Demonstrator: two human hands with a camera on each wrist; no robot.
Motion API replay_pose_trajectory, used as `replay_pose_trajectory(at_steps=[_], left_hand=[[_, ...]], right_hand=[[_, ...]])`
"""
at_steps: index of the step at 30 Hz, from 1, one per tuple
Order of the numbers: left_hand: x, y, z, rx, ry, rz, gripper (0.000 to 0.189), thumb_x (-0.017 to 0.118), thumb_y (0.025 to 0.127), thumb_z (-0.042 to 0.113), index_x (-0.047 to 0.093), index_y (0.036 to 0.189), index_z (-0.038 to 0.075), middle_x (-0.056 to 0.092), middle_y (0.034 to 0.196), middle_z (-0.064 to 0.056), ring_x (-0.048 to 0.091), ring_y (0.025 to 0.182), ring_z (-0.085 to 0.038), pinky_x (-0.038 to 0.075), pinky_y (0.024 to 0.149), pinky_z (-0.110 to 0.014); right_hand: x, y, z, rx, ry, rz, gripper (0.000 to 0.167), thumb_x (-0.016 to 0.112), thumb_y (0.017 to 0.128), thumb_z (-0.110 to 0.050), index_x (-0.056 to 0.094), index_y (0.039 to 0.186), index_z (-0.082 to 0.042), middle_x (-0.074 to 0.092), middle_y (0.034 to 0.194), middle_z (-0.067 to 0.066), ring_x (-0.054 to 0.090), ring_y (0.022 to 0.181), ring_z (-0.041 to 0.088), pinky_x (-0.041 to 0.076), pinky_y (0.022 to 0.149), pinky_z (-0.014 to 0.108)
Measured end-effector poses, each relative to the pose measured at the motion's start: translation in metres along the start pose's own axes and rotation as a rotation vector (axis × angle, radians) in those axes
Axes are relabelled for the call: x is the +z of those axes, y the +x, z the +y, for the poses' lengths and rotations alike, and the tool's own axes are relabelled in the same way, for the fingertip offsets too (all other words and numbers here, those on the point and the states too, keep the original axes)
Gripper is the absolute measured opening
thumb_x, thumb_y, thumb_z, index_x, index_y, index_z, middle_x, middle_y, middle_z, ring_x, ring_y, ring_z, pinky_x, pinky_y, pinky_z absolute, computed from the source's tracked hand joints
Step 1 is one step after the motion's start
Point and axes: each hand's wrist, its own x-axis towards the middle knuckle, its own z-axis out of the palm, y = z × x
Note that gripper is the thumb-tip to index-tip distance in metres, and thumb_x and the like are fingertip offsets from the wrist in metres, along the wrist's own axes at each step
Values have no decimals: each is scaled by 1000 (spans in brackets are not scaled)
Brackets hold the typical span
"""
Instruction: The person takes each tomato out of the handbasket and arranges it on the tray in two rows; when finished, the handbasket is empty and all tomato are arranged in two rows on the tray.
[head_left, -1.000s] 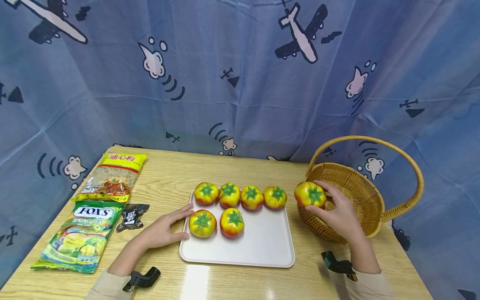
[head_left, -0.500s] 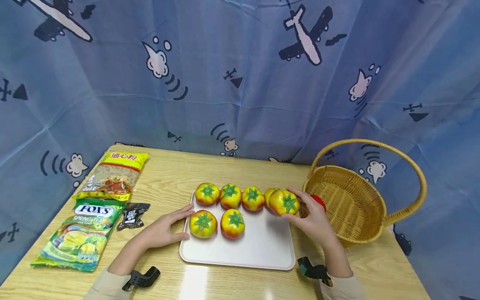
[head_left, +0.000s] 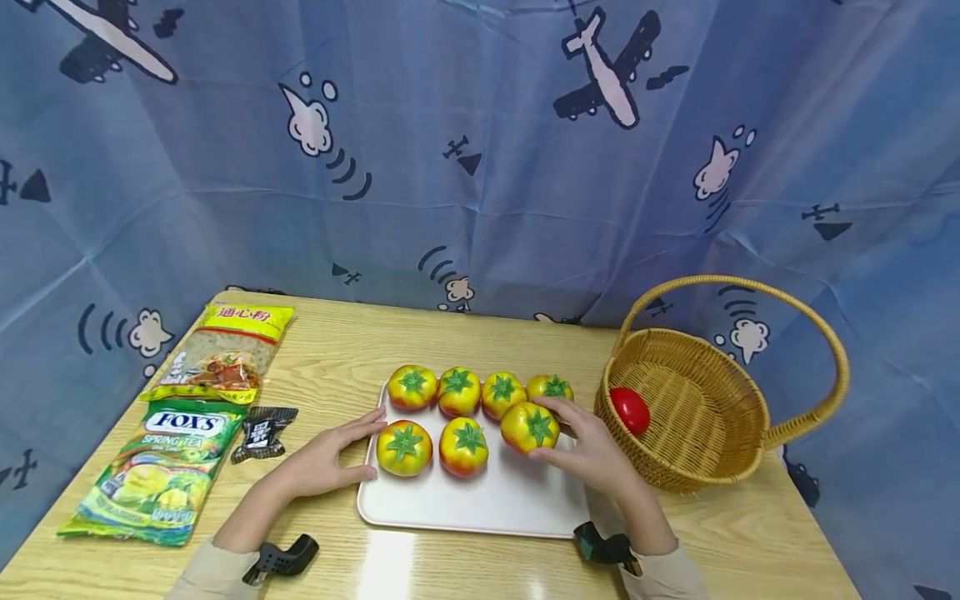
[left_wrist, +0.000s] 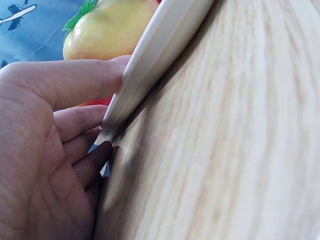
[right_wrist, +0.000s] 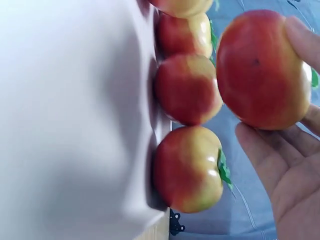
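Observation:
My right hand [head_left: 588,442] holds a yellow-and-red tomato [head_left: 530,427] with green leaves between thumb and fingers. In the right wrist view, this tomato [right_wrist: 257,70] is apart from the white tray [right_wrist: 65,100], its red underside showing. A back row of tomatoes [head_left: 503,395] stands on the tray [head_left: 465,507]; the rightmost [head_left: 551,387] is partly hidden. Two more, a left one [head_left: 404,448] and a right one [head_left: 463,447], sit in front. My left hand [head_left: 326,461] touches the tray's left edge, fingers spread; in the left wrist view its fingertips meet the rim [left_wrist: 150,65].
On the right stands a wicker basket [head_left: 697,417] with a raised handle and a smooth red round thing [head_left: 630,411] inside. At the left lie a pasta bag [head_left: 225,354], a green candy bag [head_left: 153,475] and a small black packet [head_left: 262,433]. A patterned curtain hangs behind.
My right hand has brought its tomato leftward from the basket's rim to above the tray, uncovering the red thing in the basket. The left hand has stayed at the tray's edge.

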Motion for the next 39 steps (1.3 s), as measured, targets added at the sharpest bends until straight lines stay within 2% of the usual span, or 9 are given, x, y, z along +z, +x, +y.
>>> replay_pose_trajectory(at_steps=[7,12,25,39], left_hand=[[0,0,0,1,-9,1,67,65,86,45,46,141,10,30,155,-7,31,139,-35,30,110,-54],[0,-1,1,1,-11,6,67,66,86,43,47,141,10,30,155,-6,31,140,-35,29,110,-54],[-1,-1,3,0,-9,7,67,66,85,43,47,141,10,29,155,-7,31,139,-35,29,110,-55],[-1,-1,4,9,-5,13,68,67,85,41,46,141,8,30,154,-9,32,139,-36,29,110,-54]], right_hand=[[8,2,2,45,-32,-119,71,79,72,-42,54,131,-12,54,134,10,55,119,29,51,94,39],[10,2,1,56,-65,-169,72,78,73,-44,53,131,-11,55,134,11,55,120,30,50,96,42],[21,3,4,36,-111,-191,74,76,75,-43,51,133,-6,55,134,15,49,126,35,39,105,53],[20,2,0,120,-103,-201,81,76,74,-45,47,139,-7,48,141,17,44,130,39,35,107,57]])
